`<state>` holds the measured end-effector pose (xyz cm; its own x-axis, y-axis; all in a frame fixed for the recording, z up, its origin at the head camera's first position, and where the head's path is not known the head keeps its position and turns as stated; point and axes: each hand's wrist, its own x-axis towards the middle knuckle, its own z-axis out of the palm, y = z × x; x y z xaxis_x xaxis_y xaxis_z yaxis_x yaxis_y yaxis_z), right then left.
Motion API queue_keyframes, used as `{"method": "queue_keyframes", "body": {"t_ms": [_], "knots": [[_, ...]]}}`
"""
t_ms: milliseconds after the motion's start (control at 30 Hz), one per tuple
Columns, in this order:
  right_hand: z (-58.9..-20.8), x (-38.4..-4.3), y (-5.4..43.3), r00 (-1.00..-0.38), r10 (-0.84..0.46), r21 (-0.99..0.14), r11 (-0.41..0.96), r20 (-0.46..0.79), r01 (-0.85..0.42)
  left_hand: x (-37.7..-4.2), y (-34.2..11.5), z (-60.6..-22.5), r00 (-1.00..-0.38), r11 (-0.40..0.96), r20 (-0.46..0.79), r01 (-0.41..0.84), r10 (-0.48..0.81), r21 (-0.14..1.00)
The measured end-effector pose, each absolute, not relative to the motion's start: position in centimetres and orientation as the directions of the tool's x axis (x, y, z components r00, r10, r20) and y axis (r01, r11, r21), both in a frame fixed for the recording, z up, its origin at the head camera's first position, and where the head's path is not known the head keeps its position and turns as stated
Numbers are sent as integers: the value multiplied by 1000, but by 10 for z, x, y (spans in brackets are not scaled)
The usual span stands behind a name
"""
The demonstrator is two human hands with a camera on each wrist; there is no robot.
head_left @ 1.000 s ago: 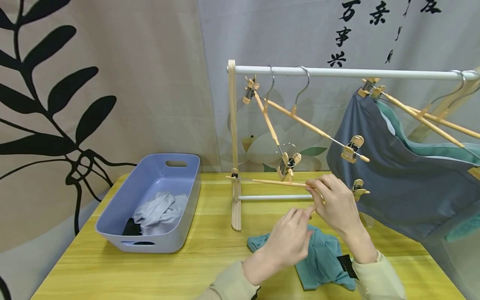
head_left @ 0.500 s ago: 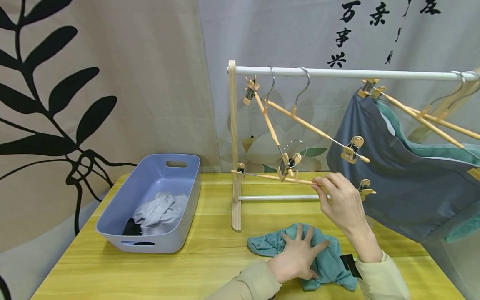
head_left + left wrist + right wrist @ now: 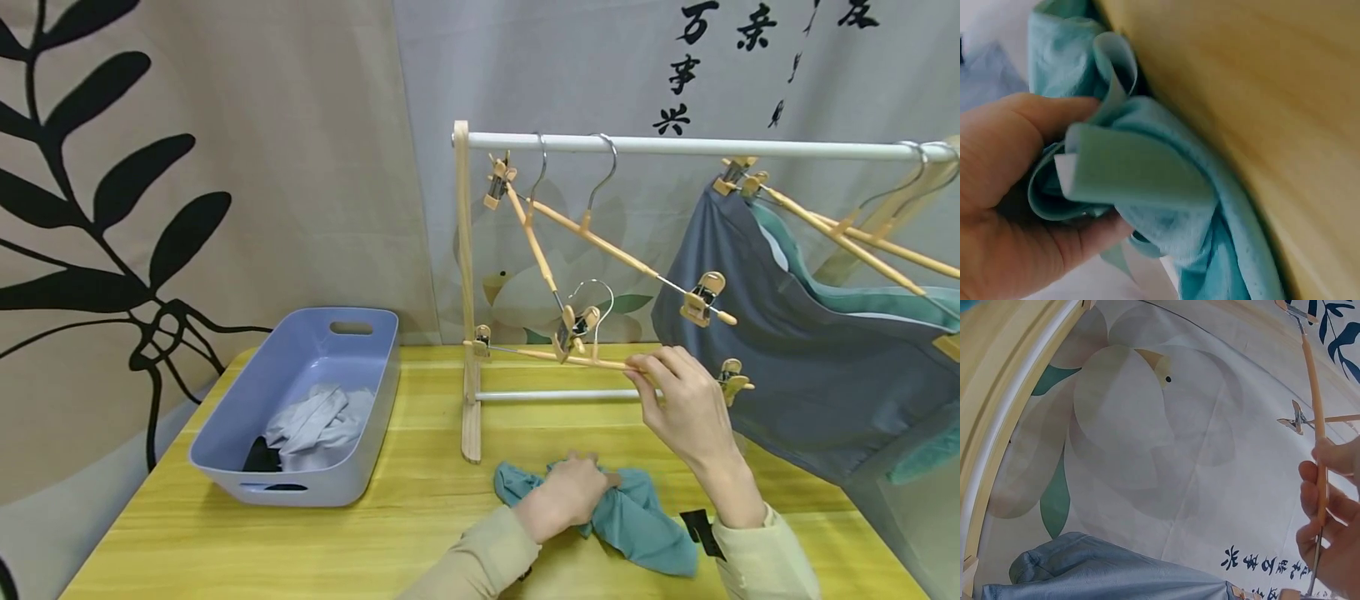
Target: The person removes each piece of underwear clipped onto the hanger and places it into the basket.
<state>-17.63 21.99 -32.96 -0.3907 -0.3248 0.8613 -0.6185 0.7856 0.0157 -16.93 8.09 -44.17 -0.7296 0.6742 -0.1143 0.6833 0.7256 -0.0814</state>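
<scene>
A crumpled teal garment [image 3: 651,533] lies on the table below the rack. My left hand [image 3: 564,493] grips it, and in the left wrist view the thumb and fingers close around folds of the teal fabric [image 3: 1147,169]. Its exact kind is hidden by the crumpling. My right hand [image 3: 684,404] holds a wooden clip hanger [image 3: 536,355] by its bar, level in front of the rack. From the right wrist view, the fingers wrap round the hanger bar [image 3: 1315,381]. The hanger's hook points up and nothing hangs from its clips.
Two bare clip hangers [image 3: 596,237] hang at the left of the white rail [image 3: 675,146]. Grey-blue clothing [image 3: 757,350] and a teal piece [image 3: 825,287] hang clipped at the right. A blue-purple basket [image 3: 225,417] with a light grey cloth [image 3: 318,421] stands on the left.
My left hand has come down from near the hanger, spread over the teal garment, then gathered it up. My right hand, still holding the hanger, has shifted slightly right.
</scene>
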Motion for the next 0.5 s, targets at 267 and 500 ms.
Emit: {"method": "queue_keyframes", "body": {"t_ms": [267,500], "knots": [[-326,-174,221,-340,-298,27,786,892,-617,-175,34,-433,-671,657,91,740,736,147],[-324,-174,224,-324,-277,22,790,905,-613,-172,2,-405,-735,716,157,678,659,165]]}}
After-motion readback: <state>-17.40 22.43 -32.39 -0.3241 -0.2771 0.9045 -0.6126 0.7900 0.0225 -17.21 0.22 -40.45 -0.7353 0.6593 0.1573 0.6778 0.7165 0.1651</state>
